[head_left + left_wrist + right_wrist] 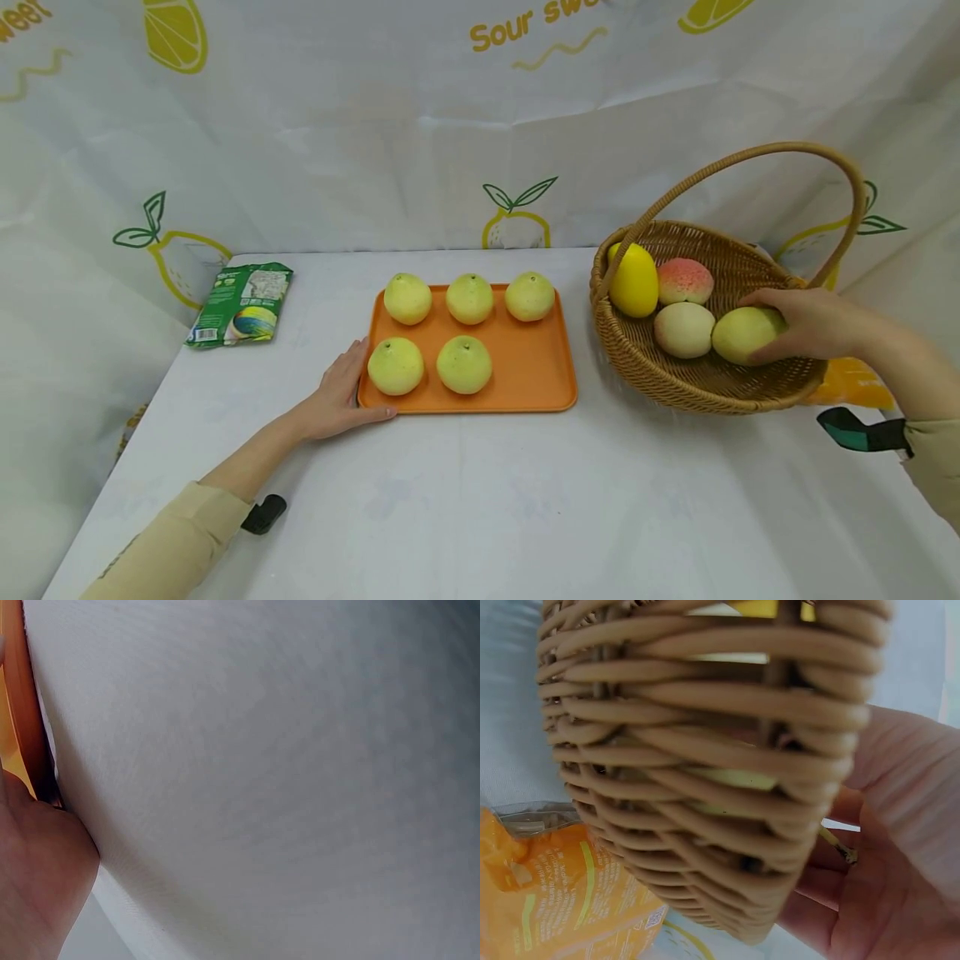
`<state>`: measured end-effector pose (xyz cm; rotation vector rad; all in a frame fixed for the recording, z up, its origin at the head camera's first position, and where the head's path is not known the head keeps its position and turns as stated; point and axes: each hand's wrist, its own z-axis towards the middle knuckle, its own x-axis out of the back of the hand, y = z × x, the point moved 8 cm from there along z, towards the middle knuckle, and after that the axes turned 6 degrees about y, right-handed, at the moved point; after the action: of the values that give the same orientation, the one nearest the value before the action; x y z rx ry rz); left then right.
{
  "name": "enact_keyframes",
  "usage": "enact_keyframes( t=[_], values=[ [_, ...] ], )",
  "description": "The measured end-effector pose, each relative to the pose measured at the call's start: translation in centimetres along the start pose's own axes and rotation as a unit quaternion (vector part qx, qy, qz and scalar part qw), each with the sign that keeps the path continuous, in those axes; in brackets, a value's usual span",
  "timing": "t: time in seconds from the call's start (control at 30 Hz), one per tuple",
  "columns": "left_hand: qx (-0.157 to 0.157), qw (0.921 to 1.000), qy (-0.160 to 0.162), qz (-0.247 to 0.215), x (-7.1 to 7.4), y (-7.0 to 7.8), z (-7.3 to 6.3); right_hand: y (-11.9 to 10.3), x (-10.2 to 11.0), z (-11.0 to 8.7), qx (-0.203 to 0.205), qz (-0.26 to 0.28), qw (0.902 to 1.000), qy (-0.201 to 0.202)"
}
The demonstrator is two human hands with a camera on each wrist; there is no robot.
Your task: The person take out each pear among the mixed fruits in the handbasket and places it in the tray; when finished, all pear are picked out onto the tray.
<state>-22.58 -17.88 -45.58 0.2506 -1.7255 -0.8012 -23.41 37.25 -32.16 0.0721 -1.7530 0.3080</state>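
In the head view my right hand (817,323) reaches over the rim of a wicker basket (660,387) and grips a yellow-green round fruit (746,335) inside it. Beside that fruit lie a whitish round fruit (684,330), a pink peach (686,282) and a smooth yellow fruit (633,281). My left hand (335,402) rests at the near left corner of an orange tray (528,371), fingers along its left side and thumb along the front edge. On the tray sit several yellow-green fruits (464,365), three behind and two in front. The basket's weave hides much of the right hand's grip in the right wrist view.
A green snack packet (242,305) lies at the table's back left. An orange packet (562,892) is beside the basket, partly hidden by it. The basket's tall handle (780,148) arches above the fruit. A printed white cloth (337,150) hangs behind the table.
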Motion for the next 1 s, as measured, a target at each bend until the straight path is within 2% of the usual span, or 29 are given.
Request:
enact_keyframes(
  t=[0.3,0.67,1.0],
  values=[
    [-0.007,1.0000,0.004,0.002,-0.1,-0.2,0.1,-0.7,0.2,0.1,0.026,-0.010,0.9994,0.021],
    [0.001,1.0000,0.001,0.007,0.0,-0.3,0.1,-1.6,1.4,-0.6,0.009,0.015,0.9987,0.049],
    [0.005,1.0000,-0.002,0.005,-0.2,-0.3,0.1,-3.3,2.2,-1.1,-0.013,0.041,0.9967,0.068]
  ],
)
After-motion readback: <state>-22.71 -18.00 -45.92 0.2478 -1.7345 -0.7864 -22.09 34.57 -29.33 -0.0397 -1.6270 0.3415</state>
